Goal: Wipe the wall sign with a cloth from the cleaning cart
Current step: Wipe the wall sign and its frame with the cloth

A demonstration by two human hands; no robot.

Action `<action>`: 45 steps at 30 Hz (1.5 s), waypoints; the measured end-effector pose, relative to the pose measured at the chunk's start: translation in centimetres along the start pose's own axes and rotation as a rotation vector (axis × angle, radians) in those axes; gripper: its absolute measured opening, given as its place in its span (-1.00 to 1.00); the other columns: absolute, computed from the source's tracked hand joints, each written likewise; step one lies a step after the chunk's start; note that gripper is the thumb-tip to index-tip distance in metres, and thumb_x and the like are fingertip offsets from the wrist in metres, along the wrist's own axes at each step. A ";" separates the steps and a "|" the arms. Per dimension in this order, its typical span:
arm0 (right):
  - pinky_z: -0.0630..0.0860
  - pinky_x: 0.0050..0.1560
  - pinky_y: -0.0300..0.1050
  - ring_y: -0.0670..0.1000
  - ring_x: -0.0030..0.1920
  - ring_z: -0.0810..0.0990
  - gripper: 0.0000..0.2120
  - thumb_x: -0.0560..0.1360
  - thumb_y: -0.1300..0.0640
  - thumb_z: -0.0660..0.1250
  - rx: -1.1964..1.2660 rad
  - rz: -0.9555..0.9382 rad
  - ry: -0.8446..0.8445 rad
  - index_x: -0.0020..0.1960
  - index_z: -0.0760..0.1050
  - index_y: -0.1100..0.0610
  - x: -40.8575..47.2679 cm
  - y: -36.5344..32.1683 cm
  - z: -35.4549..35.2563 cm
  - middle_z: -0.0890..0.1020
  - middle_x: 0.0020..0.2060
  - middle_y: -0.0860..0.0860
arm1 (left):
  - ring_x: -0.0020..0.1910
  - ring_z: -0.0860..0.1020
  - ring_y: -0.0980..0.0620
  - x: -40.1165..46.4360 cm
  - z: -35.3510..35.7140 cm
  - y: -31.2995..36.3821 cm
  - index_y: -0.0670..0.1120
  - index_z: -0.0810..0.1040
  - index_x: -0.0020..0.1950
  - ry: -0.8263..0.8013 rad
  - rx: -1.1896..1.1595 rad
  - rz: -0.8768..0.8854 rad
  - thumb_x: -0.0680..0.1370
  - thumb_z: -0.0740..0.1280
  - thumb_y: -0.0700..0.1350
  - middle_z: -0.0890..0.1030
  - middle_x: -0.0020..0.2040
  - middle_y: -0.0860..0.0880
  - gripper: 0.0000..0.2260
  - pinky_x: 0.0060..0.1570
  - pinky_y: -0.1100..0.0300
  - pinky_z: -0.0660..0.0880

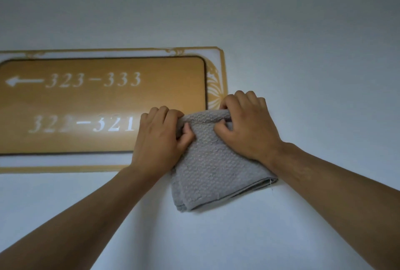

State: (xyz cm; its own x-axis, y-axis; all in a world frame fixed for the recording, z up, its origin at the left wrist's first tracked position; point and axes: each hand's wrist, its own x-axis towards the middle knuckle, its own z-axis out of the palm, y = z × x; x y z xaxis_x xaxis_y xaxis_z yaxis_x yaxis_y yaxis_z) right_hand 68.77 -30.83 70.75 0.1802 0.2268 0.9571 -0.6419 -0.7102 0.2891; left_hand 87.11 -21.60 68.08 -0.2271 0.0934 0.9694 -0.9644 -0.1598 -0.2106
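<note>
On the pale grey-white painted wall (303, 42) hangs the rectangular gold-brown wall sign with an ornate gilt border (108, 101), well within reach. Over its lower right corner is the folded grey waffle-textured cloth (207, 168), gripped along its top fold by the left hand (161, 137) and the right hand (246, 126), both clenched on the fabric. The cloth is fetched; wiping seems barely begun, most of the sign uncovered. The sign reads an arrow with "323–333", then "32?–321", one digit glared out.
</note>
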 end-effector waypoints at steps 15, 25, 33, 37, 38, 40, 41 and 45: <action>0.33 -0.22 -0.03 0.05 -0.19 0.36 -0.77 0.41 -0.03 0.20 -0.088 -0.050 -0.079 -0.09 0.35 0.12 -2.7 -0.7 -1.1 0.41 -0.25 -0.01 | -0.20 0.40 -0.15 -3.0 -0.6 3.6 -0.20 0.43 -0.10 -0.108 -0.066 0.033 0.52 0.21 -0.13 0.48 -0.22 -0.18 -0.87 -0.16 -0.07 0.38; 0.34 -0.33 -0.06 0.09 -0.28 0.45 -0.81 0.47 0.02 0.20 -0.053 -0.033 -0.147 0.01 0.35 0.11 -6.4 1.9 -2.8 0.46 -0.32 -0.02 | -0.01 0.41 -0.20 -3.2 -0.3 7.8 -0.19 0.50 0.24 -0.159 -0.094 -0.078 0.56 0.19 -0.23 0.40 -0.06 -0.13 -0.73 -0.04 0.04 0.30; 0.18 -0.36 -0.07 0.05 -0.38 0.38 -0.76 0.50 -0.11 0.02 -0.209 0.044 -0.258 -0.18 0.26 0.04 -8.8 6.7 -6.8 0.39 -0.39 -0.09 | -0.08 0.42 -0.22 -3.1 1.7 14.0 -0.21 0.50 0.08 -0.184 -0.179 -0.023 0.44 0.19 -0.32 0.46 -0.03 -0.22 -0.76 -0.07 -0.03 0.35; 0.19 -0.37 -0.08 0.00 -0.40 0.36 -0.75 0.49 -0.13 0.00 -0.305 0.063 -0.307 -0.20 0.25 0.03 -9.6 8.7 -10.0 0.40 -0.40 -0.09 | -0.06 0.40 -0.21 -3.3 2.7 17.4 -0.21 0.48 0.11 -0.208 -0.278 -0.034 0.44 0.19 -0.34 0.44 -0.01 -0.21 -0.74 -0.10 -0.01 0.36; 0.19 -0.37 -0.08 -0.01 -0.41 0.35 -0.75 0.48 -0.13 0.00 -0.335 0.065 -0.321 -0.20 0.24 0.03 -9.8 9.2 -11.0 0.40 -0.40 -0.08 | -0.06 0.40 -0.21 -3.3 2.9 18.3 -0.22 0.48 0.12 -0.208 -0.312 -0.034 0.44 0.19 -0.35 0.44 0.00 -0.21 -0.73 -0.11 -0.01 0.36; 0.17 -0.38 -0.09 -0.04 -0.42 0.32 -0.76 0.48 -0.12 0.01 -0.390 0.064 -0.346 -0.21 0.23 0.03 -10.2 9.9 -12.6 0.38 -0.41 -0.09 | -0.07 0.40 -0.19 -3.4 3.1 19.9 -0.22 0.47 0.13 -0.213 -0.385 -0.031 0.44 0.20 -0.35 0.42 0.00 -0.20 -0.72 -0.16 -0.02 0.40; 0.16 -0.39 -0.10 -0.06 -0.43 0.32 -0.76 0.48 -0.12 0.01 -0.423 0.064 -0.359 -0.22 0.23 0.03 -10.4 10.3 -13.6 0.38 -0.41 -0.08 | -0.10 0.40 -0.17 -3.4 3.1 20.8 -0.21 0.45 0.14 -0.214 -0.440 -0.033 0.44 0.20 -0.35 0.40 0.01 -0.19 -0.72 -0.20 -0.04 0.43; 0.19 -0.39 -0.11 -0.05 -0.42 0.34 -0.74 0.48 -0.14 0.01 -0.534 0.062 -0.407 -0.24 0.23 0.02 -11.3 12.1 -17.6 0.39 -0.40 -0.09 | -0.27 0.42 -0.15 -3.4 2.7 24.9 -0.16 0.40 0.15 -0.231 -0.678 -0.092 0.43 0.21 -0.35 0.34 0.04 -0.16 -0.69 -0.31 -0.06 0.51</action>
State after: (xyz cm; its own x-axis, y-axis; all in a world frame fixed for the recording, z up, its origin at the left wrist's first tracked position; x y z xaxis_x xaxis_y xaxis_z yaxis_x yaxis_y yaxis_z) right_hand 45.84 -30.21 63.16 0.3305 -0.1471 0.9323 -0.9217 -0.2626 0.2853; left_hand 64.21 -28.58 59.86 -0.1786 -0.1450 0.9732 -0.8670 0.4908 -0.0860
